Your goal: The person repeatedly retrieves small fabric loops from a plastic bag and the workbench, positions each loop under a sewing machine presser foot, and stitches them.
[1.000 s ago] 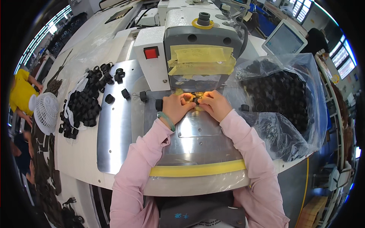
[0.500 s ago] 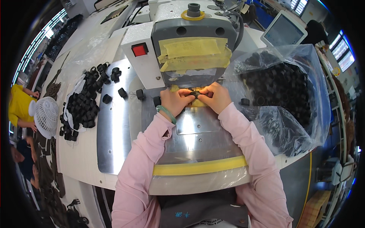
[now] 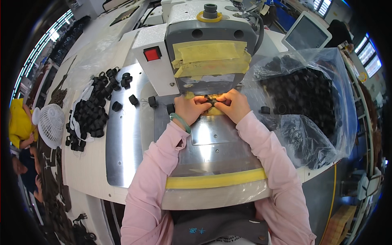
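Observation:
Under the lit front of a grey and white machine head (image 3: 204,57), which looks like an industrial sewing machine, both my hands pinch a small black webbing loop (image 3: 212,102). My left hand (image 3: 190,110), with a green band at the wrist, has its thumb and fingertips closed on the loop's left end. On the other end, the fingers of my right hand (image 3: 235,106) are closed in the same way. The fingertips cover much of the loop, and its far side is hard to make out. Below it lies a shiny metal plate (image 3: 206,132).
Left of the machine lies a heap of black loops (image 3: 89,112), with several more strung toward my left hand. A clear plastic bag (image 3: 345,122) full of black loops stands at the right, with one loop (image 3: 265,110) beside it. A white fan (image 3: 51,125) and co-workers are far left.
The whole view has shifted slightly. Both hands keep their pinch on the loop at nearly the same spot under the machine head. At far left, the co-worker in yellow has moved an arm.

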Motion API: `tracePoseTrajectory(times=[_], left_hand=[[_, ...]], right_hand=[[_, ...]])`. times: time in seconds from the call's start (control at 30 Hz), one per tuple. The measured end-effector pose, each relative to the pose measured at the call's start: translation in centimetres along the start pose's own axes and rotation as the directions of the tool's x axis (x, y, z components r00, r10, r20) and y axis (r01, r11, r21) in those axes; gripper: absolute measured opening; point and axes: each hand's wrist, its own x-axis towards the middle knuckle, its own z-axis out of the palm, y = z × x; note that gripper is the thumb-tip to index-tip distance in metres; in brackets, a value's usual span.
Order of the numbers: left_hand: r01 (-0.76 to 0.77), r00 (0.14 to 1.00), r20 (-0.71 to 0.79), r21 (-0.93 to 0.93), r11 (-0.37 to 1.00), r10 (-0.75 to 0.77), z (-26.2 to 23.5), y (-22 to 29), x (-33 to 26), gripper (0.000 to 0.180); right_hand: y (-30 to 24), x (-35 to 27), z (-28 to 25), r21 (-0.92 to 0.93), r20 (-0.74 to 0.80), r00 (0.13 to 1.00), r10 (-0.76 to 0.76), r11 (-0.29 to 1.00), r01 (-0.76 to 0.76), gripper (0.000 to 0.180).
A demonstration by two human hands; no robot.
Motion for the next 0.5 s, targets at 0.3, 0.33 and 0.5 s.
tracePoseTrajectory(times=[0.3, 0.33, 0.5], left_hand=[[-0.078, 0.971, -0.191, 0.319, 0.945, 0.145, 1.6, -4.9, 0.9, 0.031], [-0.158, 0.890, -0.347, 0.372, 0.915, 0.295, 2.2, -4.6, 1.2, 0.028], [0.046, 0.998, -0.059, 0.328, 0.944, -0.028, 2.2, -1.7, 1.2, 0.047]], right_hand=[[0.4, -0.2, 1.6, -0.046, 0.017, 1.000, -0.014, 0.999, 0.015, 0.020], [0.9, -0.5, 1.4, 0.023, -0.035, 0.997, -0.074, 0.997, 0.075, 0.019], [2.1, -1.1, 0.5, 0.009, -0.052, 0.992, -0.112, 0.994, 0.112, 0.014]])
